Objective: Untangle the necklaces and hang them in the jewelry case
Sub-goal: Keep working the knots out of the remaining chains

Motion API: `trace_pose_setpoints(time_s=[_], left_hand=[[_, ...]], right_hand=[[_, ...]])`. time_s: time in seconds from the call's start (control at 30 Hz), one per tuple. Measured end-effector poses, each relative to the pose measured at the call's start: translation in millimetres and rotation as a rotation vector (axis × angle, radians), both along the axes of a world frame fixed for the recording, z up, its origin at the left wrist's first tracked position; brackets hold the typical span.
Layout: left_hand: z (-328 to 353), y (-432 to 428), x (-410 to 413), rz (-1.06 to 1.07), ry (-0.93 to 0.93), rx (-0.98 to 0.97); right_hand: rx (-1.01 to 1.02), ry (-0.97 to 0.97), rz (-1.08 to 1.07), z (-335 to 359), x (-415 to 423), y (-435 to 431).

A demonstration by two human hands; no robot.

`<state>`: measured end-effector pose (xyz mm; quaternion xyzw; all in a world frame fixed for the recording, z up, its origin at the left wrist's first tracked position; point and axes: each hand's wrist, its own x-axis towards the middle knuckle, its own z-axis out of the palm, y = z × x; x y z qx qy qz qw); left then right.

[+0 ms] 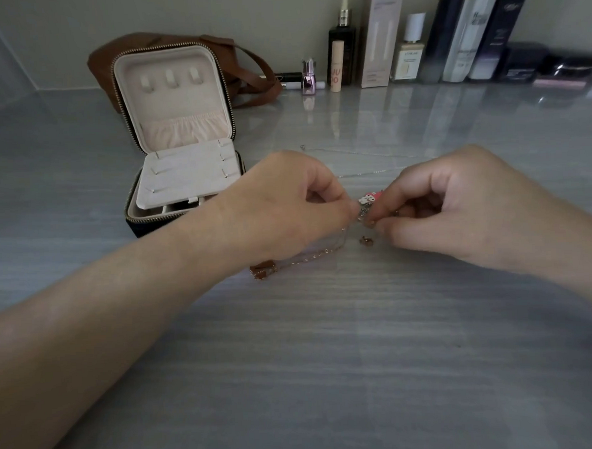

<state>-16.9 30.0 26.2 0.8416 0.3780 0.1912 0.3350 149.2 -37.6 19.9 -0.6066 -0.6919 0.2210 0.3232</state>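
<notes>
Both hands are working over the middle of the table (329,360). The left hand (280,204) is pinching the tangle just left of a pink-and-white charm (370,197). The right hand (458,209) is pinching the same knot from the right, fingers curled in.

A rose-gold chain (310,258) is trailing from the knot toward the near left, lying on the table under the left wrist. 1 thin silver chain (359,152) is lying stretched out just beyond the hands, apparently freed.

The jewelry case (177,144) is standing open at the far left with its lid upright. Its 3 hooks (170,78) are carrying nothing.

Judgement: untangling is partly done, with at least 2 pieces knotted together. Hanging is not yet begun.
</notes>
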Motion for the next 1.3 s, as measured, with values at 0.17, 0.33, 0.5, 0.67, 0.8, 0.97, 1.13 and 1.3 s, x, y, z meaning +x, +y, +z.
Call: trace_pose_setpoints(time_s=[0.17, 0.33, 0.5, 0.67, 0.8, 0.97, 1.13, 1.3], left_hand=[[1.0, -4.4, -1.0, -0.041, -0.040, 0.150], [-0.1, -8.7, -0.8, -0.037, 0.019, 0.294], [-3.3, -8.3, 0.7, -0.002, 0.048, 0.339], [-6.5, -7.6, 2.5, 0.007, 0.046, 0.308], [-5.1, -5.6, 1.3, 0.002, 0.012, 0.282], [-2.3, -4.1, 1.1, 0.010, -0.034, 0.242], [-1.4, -4.3, 1.1, 0.026, -0.059, 0.241], [-1.2, -4.6, 0.7, 0.027, -0.063, 0.238]], right_hand=[[-0.002, 0.023, 0.013, 1.6, 0.3, -0.2], [-0.007, 0.042, -0.005, 1.9, -0.2, 0.1], [0.015, 0.019, -0.004, 0.6, -1.2, 0.6], [0.034, -0.020, 0.000, 0.1, -3.2, -0.3], [0.042, -0.025, -0.001, 0.4, -3.5, 0.2], [0.058, -0.010, -0.001, 1.5, -2.4, -1.3], [0.051, -0.017, 0.009, 2.6, -2.4, -1.6], [0.070, 0.000, -0.011, 2.1, -1.5, -1.7]])
